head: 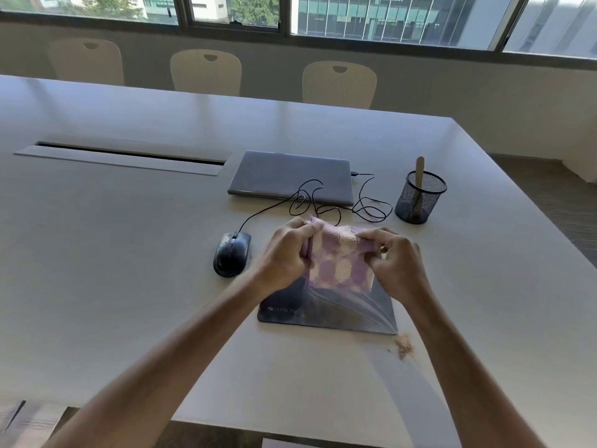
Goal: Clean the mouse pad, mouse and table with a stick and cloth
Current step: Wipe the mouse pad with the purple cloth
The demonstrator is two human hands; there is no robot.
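This is an office meeting room. A long pale conference table (129,221) has a cable slot (129,153) set into its top, a row of matching chairs (206,72) along the far side, a closed laptop (290,177), and windows (387,17) facing glass-fronted blocks.

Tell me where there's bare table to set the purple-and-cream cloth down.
Bare white table lies left of the black wired mouse, and along the near edge below the dark mouse pad. It is crowded between the closed grey laptop and black mesh cup, where the cable coils. Tan crumbs sit by the pad's right corner.
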